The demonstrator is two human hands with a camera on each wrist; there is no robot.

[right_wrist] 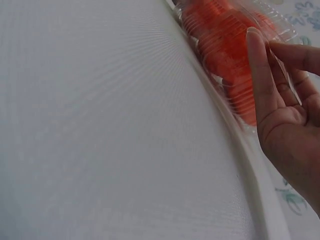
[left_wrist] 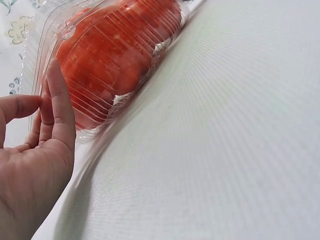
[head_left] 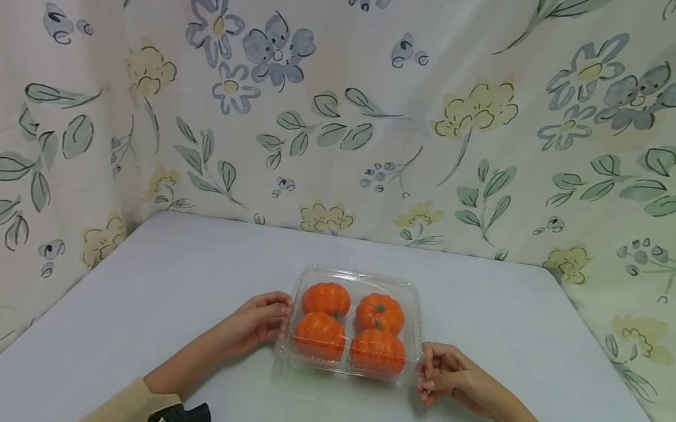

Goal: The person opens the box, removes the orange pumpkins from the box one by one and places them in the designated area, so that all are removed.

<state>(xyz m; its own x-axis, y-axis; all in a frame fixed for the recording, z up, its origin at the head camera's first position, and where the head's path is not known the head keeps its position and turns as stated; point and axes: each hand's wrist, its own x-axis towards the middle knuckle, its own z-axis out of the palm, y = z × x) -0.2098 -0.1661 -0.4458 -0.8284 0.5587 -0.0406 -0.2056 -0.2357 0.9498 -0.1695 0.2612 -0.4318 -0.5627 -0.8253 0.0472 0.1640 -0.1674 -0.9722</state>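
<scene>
A clear plastic clamshell container [head_left: 355, 280] sits on the white table with its lid down over several small orange pumpkins [head_left: 380, 312]. Green stems show on some of them. My left hand [head_left: 257, 324] pinches the container's left edge, its fingers lying along the side wall, as the left wrist view shows. On the opposite side, lower down, my right hand [head_left: 458, 378] pinches the right edge between thumb and fingers. In the right wrist view, the ribbed wall of the container [right_wrist: 225, 75] stands beside the fingers, and the pumpkins show orange through it.
The white tabletop [head_left: 240, 243] spreads around the container. A curtain [head_left: 346, 106] printed with flowers and leaves hangs behind and at both sides. A black clip-like mount [head_left: 180, 418] sits at the left sleeve [head_left: 128, 408].
</scene>
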